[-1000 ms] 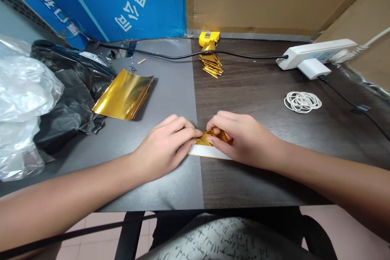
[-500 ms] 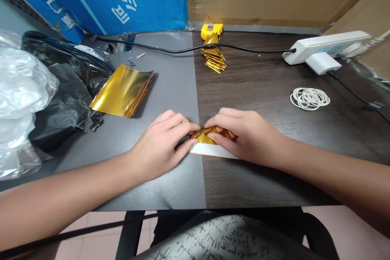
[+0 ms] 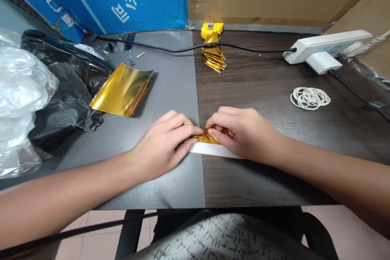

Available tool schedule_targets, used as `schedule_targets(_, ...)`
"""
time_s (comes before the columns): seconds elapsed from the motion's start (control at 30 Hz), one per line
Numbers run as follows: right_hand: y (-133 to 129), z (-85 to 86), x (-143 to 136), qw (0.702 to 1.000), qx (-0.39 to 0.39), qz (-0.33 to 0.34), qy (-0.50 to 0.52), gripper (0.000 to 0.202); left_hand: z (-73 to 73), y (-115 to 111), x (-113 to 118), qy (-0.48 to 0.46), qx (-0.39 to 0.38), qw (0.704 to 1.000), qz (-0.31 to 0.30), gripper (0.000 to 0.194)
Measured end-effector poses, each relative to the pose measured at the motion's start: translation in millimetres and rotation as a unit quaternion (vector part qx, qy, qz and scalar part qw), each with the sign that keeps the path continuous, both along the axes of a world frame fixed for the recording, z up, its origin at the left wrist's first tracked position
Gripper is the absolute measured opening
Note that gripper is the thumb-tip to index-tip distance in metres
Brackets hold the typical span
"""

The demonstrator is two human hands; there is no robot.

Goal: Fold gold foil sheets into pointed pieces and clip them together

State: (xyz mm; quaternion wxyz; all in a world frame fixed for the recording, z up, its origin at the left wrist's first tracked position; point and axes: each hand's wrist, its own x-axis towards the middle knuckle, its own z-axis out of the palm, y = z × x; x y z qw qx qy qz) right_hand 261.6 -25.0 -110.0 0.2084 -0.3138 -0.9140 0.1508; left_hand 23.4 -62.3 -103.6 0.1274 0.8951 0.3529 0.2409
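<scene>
A sheet of gold foil paper, partly folded over, lies on the table seam with a white strip showing along its near edge. My left hand pinches its left end between thumb and index finger. Thumb and fingertips of my right hand are closed on the folded gold part, and that hand covers the sheet's right end. Beyond the left hand rests a stack of gold foil paper, slightly curled. Several folded gold foil pieces lie in a pile at the back.
A yellow tape measure sits behind the folded pile, and a black cable crosses to a white power strip. White rubber bands lie at right. Black plastic and clear plastic bags fill the left side.
The fingertips of both hands have shifted slightly on the gold foil paper. The right thumb has drawn in toward its index finger, pinching the fold, and more of the white strip shows.
</scene>
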Motion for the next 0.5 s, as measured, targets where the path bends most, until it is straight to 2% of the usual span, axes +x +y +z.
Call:
schedule_targets(0.27, 0.4, -0.3, -2.2, 1.0, 0.025, 0.0, -0.008, 0.018, -3.8, -0.2, -0.8, -0.009, 0.034, 0.999, -0.018, 0.019)
schedule_targets(0.5, -0.4, 4.2, 2.3, 0.999, -0.034, 0.027, -0.028, 0.023, -3.5, -1.2, -1.0, 0.004, 0.051, 0.998, -0.023, 0.02)
